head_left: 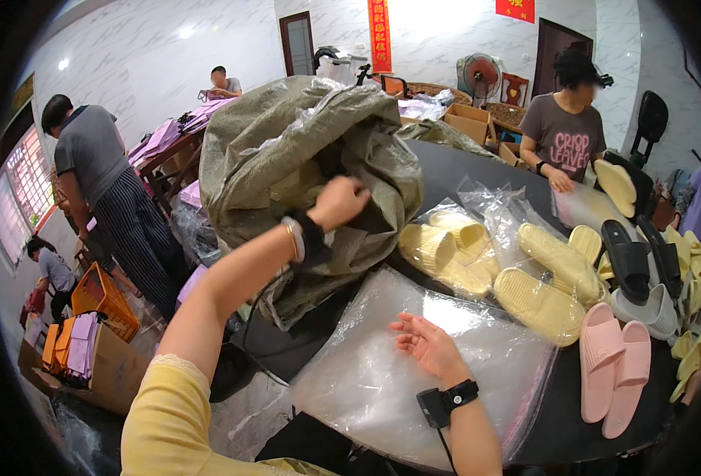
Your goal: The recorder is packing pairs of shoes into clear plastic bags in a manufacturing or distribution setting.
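Note:
A large olive-green woven sack (263, 151) stands on the dark table, its mouth gaping toward me. My left hand (341, 203) reaches to that mouth, fingers curled in; whatever they may hold is hidden. Over a stack of clear plastic bags (366, 373) hovers my right hand (430, 347), palm turned up, its loosely bent fingers apart and empty. Beyond it lie bagged yellow slippers (437, 254), with more yellow slippers (541, 301) in clear plastic beside them. To the right is a pair of pink slippers (600, 373).
Black slippers (626, 258), white slippers (644, 309) and several yellow ones crowd the table's right side. Across the table a person (568, 127) holds a pale yellow slipper (616, 186). Others work at the left, near an orange crate (106, 300) and a cardboard box (112, 373). A cable hangs below the sack.

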Demonstrator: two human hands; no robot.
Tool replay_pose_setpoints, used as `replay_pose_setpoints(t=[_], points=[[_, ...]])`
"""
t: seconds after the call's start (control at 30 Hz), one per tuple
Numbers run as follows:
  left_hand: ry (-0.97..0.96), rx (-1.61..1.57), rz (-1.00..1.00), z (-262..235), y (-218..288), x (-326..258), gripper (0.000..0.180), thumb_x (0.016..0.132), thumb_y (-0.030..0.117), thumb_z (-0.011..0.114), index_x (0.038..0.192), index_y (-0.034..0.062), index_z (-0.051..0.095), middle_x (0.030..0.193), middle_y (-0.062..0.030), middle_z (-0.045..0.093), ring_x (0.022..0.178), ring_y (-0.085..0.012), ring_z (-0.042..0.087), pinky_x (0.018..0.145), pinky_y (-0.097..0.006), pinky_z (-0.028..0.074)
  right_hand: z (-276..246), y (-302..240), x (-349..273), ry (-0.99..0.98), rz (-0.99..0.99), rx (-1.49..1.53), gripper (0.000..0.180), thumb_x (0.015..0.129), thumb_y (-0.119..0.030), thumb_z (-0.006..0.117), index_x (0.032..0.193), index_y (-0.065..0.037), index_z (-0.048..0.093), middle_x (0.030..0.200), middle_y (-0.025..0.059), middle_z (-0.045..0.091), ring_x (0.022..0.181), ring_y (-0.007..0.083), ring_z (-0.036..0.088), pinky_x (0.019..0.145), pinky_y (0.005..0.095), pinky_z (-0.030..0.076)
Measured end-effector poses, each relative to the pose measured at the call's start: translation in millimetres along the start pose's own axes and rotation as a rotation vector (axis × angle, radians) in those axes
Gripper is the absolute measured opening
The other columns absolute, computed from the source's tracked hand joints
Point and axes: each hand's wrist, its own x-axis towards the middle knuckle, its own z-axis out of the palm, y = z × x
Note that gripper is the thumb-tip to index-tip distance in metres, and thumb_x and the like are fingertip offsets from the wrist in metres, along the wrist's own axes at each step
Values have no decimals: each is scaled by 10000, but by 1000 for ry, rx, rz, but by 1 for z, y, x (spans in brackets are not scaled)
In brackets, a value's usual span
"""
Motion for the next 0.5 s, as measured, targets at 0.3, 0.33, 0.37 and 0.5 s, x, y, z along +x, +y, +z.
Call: replay_pose_setpoints(t=[0.3, 0.33, 0.37, 0.5], points=[[-572, 387, -635, -36, -159, 21, 833, 628, 619, 680, 1215, 44, 546, 1334, -126, 451, 1195, -315, 435, 996, -397, 345, 4, -3, -1, 40, 3, -31, 315, 947, -169, 442, 1203, 14, 449, 1106, 142, 556, 867, 179, 570, 796, 313, 485], [-559, 242, -622, -19, -156, 22, 854, 631, 619, 678, 1249, 52, 518, 1332, -127, 451, 1220, -313, 410, 1009, -413, 327, -2, -5, -6, 85, 11, -54, 314, 948, -170, 442, 1203, 13, 447, 1106, 143, 556, 868, 179, 570, 794, 313, 486], [-381, 194, -724, -61, -220, 3, 813, 575, 552, 727, 1162, 16, 557, 1225, -145, 520, 1122, -296, 484, 956, -395, 375, 20, 4, 5, -11, 38, -41, 314, 948, -170, 442, 1203, 13, 447, 1106, 143, 556, 868, 179, 570, 794, 313, 486], [-228, -235, -784, -38, -211, 11, 808, 535, 483, 750, 1129, -29, 556, 1146, -192, 563, 1053, -304, 541, 928, -395, 405, 9, 0, -1, 8, 13, -24, 321, 943, -181, 453, 1200, 12, 457, 1097, 142, 566, 860, 174, 576, 785, 310, 494]])
